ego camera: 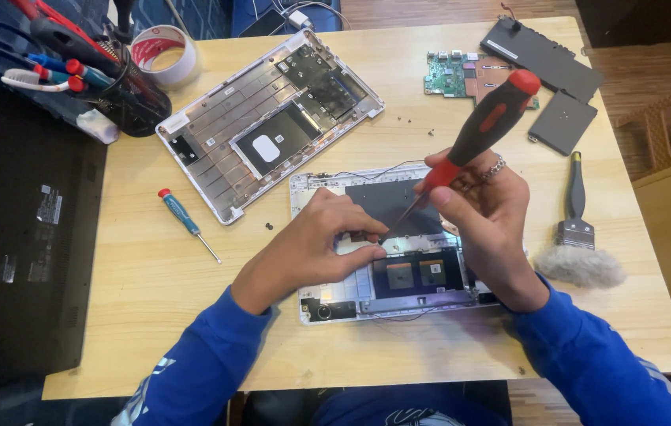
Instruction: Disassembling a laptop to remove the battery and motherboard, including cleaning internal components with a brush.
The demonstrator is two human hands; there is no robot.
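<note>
An opened laptop chassis point(327, 304) lies on the wooden table point(146, 284) in front of me, inner side up. My right hand point(485, 225) grips a red and black screwdriver point(487, 126), tilted, its tip down on the chassis near the middle. My left hand point(315, 244) rests on the chassis, fingertips pressed beside the screwdriver tip. Both sleeves are blue.
A silver laptop cover point(268, 118) lies behind. A small teal screwdriver point(185, 221) is at left, a brush point(580, 237) at right. A green circuit board point(450, 75), black battery parts point(544, 55), a tape roll point(163, 54), a tool cup point(126, 95) and a black panel point(20, 237) surround them.
</note>
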